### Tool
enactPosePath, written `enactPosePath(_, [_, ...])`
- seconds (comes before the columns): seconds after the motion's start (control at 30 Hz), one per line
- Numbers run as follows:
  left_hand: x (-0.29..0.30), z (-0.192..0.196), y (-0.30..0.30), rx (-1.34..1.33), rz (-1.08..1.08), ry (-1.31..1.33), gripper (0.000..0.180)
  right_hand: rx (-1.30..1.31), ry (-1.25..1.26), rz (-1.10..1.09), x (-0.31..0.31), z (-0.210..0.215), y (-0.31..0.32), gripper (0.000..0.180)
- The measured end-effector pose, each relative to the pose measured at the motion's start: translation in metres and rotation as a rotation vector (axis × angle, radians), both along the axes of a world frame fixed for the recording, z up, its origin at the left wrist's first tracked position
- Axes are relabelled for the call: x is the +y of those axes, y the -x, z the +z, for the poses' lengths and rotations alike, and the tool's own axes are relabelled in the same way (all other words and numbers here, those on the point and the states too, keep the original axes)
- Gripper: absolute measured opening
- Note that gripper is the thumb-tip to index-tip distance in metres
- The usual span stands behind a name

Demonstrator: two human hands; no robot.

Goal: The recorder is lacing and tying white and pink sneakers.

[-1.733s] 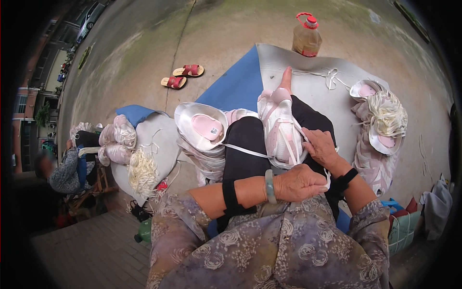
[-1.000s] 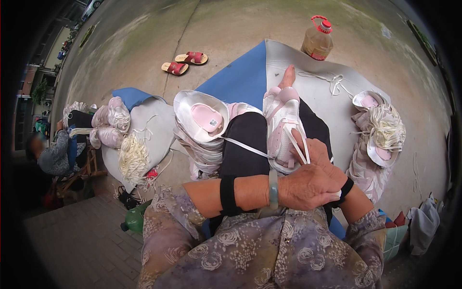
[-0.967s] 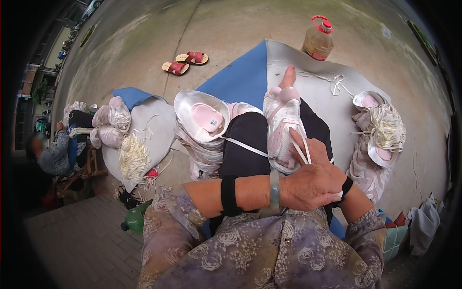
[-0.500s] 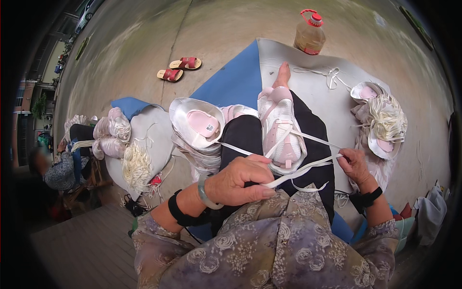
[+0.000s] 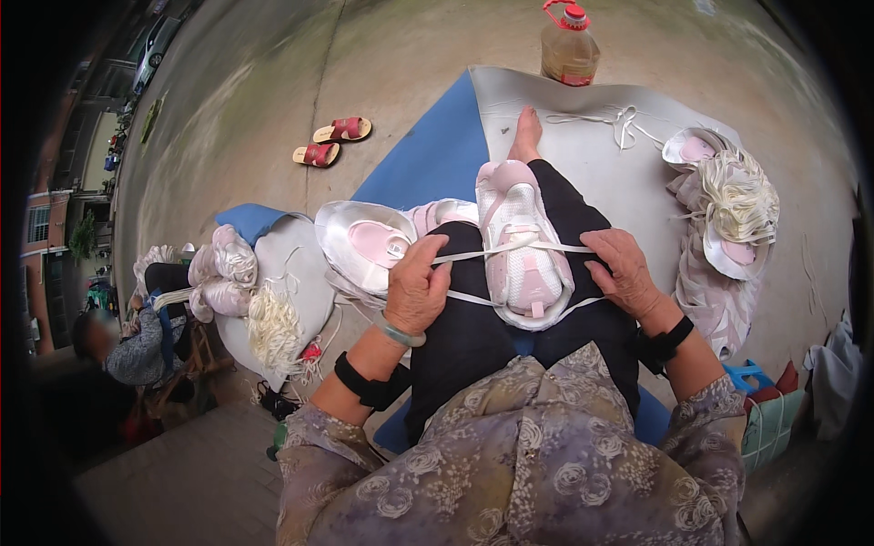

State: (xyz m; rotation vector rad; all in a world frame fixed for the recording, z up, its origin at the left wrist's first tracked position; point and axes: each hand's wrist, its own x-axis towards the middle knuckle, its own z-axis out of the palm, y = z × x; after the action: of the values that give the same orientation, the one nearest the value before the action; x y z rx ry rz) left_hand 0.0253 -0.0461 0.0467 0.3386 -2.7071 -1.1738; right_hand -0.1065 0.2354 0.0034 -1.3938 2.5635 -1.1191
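Note:
On my lap lies a white and pink shoe upper [image 5: 528, 273], its toe pointing away and its heel toward me. A white shoelace [image 5: 555, 246] crosses over its opening and is drawn out sideways between my hands. My left hand [image 5: 417, 289] is closed on one side of the lace, fingertips pinched, beside the upper. At the other side my right hand [image 5: 626, 271] pinches the lace between thumb and fingers. Lower strands of lace run from the upper toward each hand. A stack of similar uppers [image 5: 360, 259] sits against my left leg.
More uppers with a bundle of cream laces [image 5: 742, 205] lie at right on the white sheet [image 5: 583, 164]. Another lace bundle [image 5: 273, 326] is at left, near a seated person [image 5: 137, 341]. Red sandals [image 5: 341, 129] and a plastic jug [image 5: 571, 50] stand farther off.
Both hands have moved farther away from me; the left has gone to the upper's left side. The lace, loose and slanting before, is now pulled straight across the upper.

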Motion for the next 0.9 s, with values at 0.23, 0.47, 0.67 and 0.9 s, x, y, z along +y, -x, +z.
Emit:
enactPosePath(0.23, [0.028, -0.032, 0.012, 0.010, -0.135, 0.063, 0.026, 0.090, -0.108, 0.070, 0.005, 0.008, -0.006, 0.031])
enactPosePath(0.47, [-0.050, 0.003, -0.036, -0.033, -0.181, 0.174, 0.009, 0.215, -0.353, -0.180, 0.151, -0.002, 0.024, 0.014])
enactPosePath(0.67, [-0.160, 0.008, -0.114, -0.070, 0.003, 0.507, 0.009, 0.275, -0.521, -0.447, 0.300, -0.003, 0.047, 0.013])
enactPosePath(0.9, [-0.258, 0.041, -0.176, -0.295, 0.154, 0.837, 0.011, 0.442, -0.617, -0.599, 0.409, 0.021, 0.081, 0.020])
